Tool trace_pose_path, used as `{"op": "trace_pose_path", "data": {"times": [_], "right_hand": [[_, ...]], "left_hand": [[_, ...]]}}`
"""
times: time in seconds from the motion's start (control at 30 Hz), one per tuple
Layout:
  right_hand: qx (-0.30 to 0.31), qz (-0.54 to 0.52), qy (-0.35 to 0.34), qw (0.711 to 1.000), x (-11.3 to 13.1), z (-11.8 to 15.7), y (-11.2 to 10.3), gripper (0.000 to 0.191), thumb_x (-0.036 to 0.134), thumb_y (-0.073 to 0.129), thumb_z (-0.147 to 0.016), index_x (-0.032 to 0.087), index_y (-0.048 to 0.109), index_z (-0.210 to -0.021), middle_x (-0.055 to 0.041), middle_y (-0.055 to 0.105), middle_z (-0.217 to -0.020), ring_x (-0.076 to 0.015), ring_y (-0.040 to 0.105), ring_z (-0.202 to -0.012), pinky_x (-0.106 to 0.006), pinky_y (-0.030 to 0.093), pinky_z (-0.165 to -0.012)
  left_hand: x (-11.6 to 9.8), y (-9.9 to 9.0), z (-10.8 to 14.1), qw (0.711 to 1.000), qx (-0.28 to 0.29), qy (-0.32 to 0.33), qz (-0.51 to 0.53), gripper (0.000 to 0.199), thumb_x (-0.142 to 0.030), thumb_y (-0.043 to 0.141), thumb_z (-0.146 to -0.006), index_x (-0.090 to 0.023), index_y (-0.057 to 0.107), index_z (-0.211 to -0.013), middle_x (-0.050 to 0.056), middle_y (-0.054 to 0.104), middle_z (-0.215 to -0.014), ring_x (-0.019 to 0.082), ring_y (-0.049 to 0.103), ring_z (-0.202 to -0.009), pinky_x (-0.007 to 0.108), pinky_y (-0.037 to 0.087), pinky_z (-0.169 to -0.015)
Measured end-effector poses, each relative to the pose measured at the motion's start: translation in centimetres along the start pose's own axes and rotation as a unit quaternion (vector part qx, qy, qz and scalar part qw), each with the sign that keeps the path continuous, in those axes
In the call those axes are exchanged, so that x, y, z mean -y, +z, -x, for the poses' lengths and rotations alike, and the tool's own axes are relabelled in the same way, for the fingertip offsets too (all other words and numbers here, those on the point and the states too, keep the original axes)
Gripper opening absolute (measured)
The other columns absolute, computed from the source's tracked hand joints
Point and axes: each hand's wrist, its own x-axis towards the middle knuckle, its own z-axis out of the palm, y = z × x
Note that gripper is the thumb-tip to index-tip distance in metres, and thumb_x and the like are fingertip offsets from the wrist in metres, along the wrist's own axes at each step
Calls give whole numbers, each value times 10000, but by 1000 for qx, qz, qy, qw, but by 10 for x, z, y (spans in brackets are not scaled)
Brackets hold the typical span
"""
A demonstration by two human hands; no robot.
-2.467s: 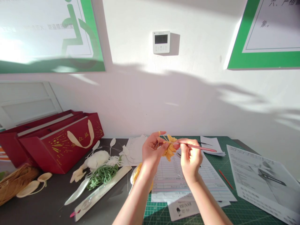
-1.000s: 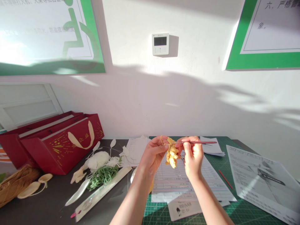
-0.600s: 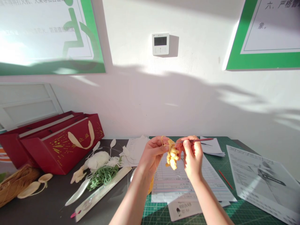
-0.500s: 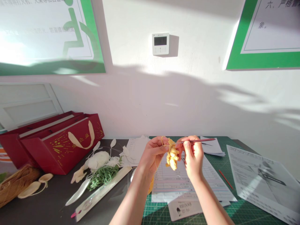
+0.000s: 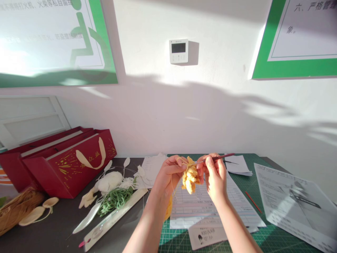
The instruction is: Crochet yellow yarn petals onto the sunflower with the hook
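Observation:
Between my two hands hangs a yellow crocheted piece with ruffled, petal-like lobes. My left hand pinches its upper left edge, and a strand of yellow yarn runs over the fingers and down. My right hand grips a crochet hook with a dark red handle; the thin metal shaft points left and its tip reaches the top of the piece. Whether the tip is inside a stitch I cannot tell. Partly behind my left forearm lies a ball of yellow yarn.
Lined sheets lie on a green cutting mat under my hands. To the right are a red stick and a printed page. At left are green yarn, white yarn, a ruler and red gift bags.
The hook and right hand have shifted slightly left. The yellow piece has turned a little, showing more of its lobes, and moved slightly left.

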Motion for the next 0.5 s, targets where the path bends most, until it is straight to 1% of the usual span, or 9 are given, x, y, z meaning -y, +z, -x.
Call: {"op": "trace_pose_path", "data": {"times": [0.1,0.2,0.3,0.37,0.5], "right_hand": [[24,-9,38,999,0,-2,5,320,459,570,-977,209,531,-780,27,576,-631,-74,431,-435,-188,353,-356],[39,4,48,998,-2,-4,7,315,455,648,-932,203,536,-780,16,586,-654,-81,458,-482,-188,375,-384],[46,38,31,998,-2,-6,4,261,415,716,-890,195,601,-810,6,602,-697,-98,521,-558,-195,421,-431],[57,66,11,996,-2,-8,1,233,395,739,-871,192,645,-809,-15,638,-761,-114,566,-614,-219,477,-486],[82,117,-34,989,-2,-8,-1,180,378,722,-883,212,672,-836,-47,704,-861,-177,664,-760,-295,574,-624]], "left_hand": [[-2,4,1,999,-10,5,-38,207,-112,760,-813,-142,592,-696,-26,635,-753,134,608,-713,282,511,-678],[-2,7,1,997,-36,6,-61,229,-121,793,-775,-153,574,-716,-19,654,-766,145,619,-729,279,488,-677],[0,7,0,996,-65,13,-66,337,-133,854,-700,-174,520,-724,-18,663,-755,133,605,-693,261,453,-664],[1,7,-2,994,-81,21,-67,394,-147,889,-653,-183,505,-731,-17,661,-743,130,601,-684,258,447,-669],[3,6,-3,991,-103,43,-75,416,-184,909,-627,-188,512,-755,-13,655,-751,135,606,-703,252,447,-667]]}}
